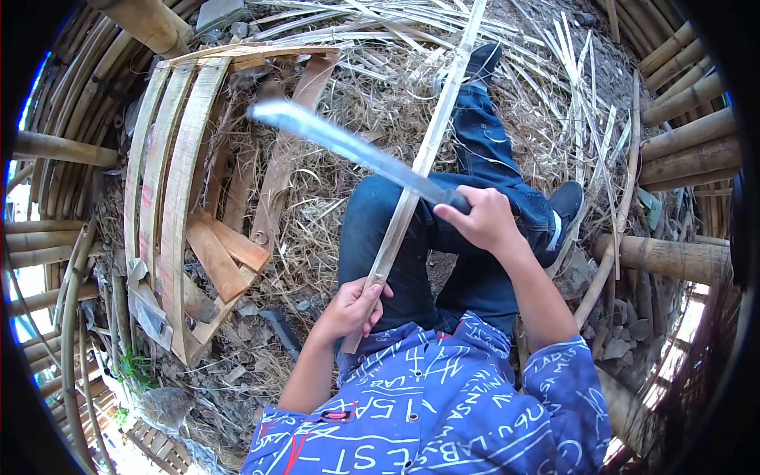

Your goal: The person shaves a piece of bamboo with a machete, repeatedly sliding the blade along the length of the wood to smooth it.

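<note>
A long pale bamboo strip (440, 119) runs from my lap up past my outstretched leg. My left hand (354, 310) is wrapped round its lower end, near my waist. My right hand (484, 218) grips the dark handle of a machete (348, 150). The machete's long blade crosses over the strip and points to the upper left, its far end blurred. Under the strip is my bent knee in dark jeans (372, 214).
To the left lies a wooden slatted pallet (186, 158) with loose short boards (218, 261) on it. Shavings (317, 229) and thin split strips (582, 87) cover the ground. Bamboo poles (673, 257) stand out at the right, and bamboo walls surround the place. A dark tool-like piece (279, 331) lies by my left forearm.
</note>
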A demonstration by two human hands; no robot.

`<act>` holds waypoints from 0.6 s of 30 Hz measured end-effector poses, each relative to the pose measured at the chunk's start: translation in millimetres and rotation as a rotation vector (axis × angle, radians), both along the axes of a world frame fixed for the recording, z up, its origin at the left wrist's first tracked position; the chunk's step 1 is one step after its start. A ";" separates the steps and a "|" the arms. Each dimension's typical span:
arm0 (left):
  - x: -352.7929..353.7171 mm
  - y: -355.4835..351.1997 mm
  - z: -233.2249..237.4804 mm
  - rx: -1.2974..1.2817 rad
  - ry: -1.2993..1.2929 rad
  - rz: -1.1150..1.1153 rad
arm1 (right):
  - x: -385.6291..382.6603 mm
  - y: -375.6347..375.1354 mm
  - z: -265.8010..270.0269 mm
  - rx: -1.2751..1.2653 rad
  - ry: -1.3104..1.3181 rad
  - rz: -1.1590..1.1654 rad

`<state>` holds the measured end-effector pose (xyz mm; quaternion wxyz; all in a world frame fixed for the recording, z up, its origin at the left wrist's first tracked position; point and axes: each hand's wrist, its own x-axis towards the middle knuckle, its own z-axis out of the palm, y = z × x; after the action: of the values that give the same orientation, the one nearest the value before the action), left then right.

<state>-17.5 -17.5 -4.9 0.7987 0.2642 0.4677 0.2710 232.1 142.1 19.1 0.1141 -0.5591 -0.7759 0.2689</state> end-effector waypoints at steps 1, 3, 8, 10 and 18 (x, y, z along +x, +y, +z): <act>3.0 -1.6 -0.5 -0.003 0.003 -0.002 | -1.2 -1.1 -1.3 -0.003 0.003 -0.002; 6.5 -4.8 -2.1 0.061 0.078 0.010 | -4.1 1.7 -4.3 0.137 -0.240 0.078; 7.6 -6.1 -0.6 0.031 0.063 0.013 | 1.5 18.6 -16.9 0.166 -0.203 0.105; 6.9 -5.9 -0.9 0.016 0.053 0.011 | 5.7 29.4 -22.2 0.189 -0.209 0.065; 6.5 -7.0 -3.5 0.008 0.019 0.018 | 9.0 66.9 -34.9 0.194 -0.304 0.060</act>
<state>-11.0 -24.6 -8.4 0.7906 0.2657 0.4767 0.2776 241.1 208.9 -15.8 0.0406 -0.5563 -0.8229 0.1084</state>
